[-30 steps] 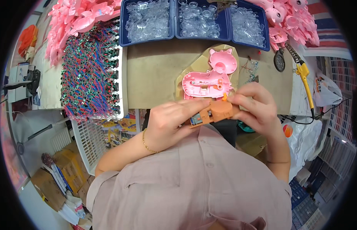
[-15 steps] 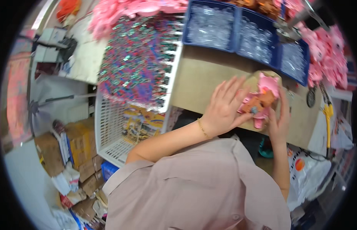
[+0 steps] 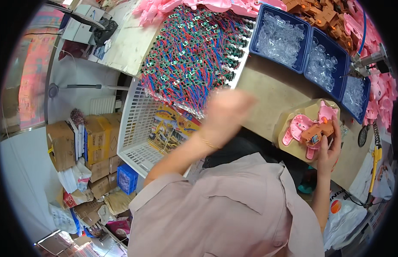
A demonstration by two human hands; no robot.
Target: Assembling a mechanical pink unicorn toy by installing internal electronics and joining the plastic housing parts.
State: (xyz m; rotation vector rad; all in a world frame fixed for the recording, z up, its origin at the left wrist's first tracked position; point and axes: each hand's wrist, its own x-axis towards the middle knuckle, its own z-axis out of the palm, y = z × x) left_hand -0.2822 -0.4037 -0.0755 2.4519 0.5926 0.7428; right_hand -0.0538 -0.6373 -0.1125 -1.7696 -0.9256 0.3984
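Note:
My left hand (image 3: 231, 112), smeared by motion, is beside the near right edge of a heap of small green circuit boards with red and blue wires (image 3: 182, 64). Its fingers are too blurred to make out. Thumb and fingers of my right hand (image 3: 330, 147) close around a brown plastic housing (image 3: 317, 132), which has a small square grey piece on its side. The housing lies over a pink plastic shell (image 3: 299, 123) with several lobes. Both rest in a tan shaped holder (image 3: 308, 110) on the table.
Blue bins (image 3: 279, 40) of clear plastic parts line the table's (image 3: 267, 92) back, with brown housings (image 3: 325, 15) and pink shells behind. A metal tool head (image 3: 370, 62) hangs at far right. A white crate (image 3: 132, 128) stands left; cartons (image 3: 98, 145) are stacked beyond.
My left hand has left the pink shell and moved left toward the wired boards. My right hand stays at the brown housing. The whole view has shifted.

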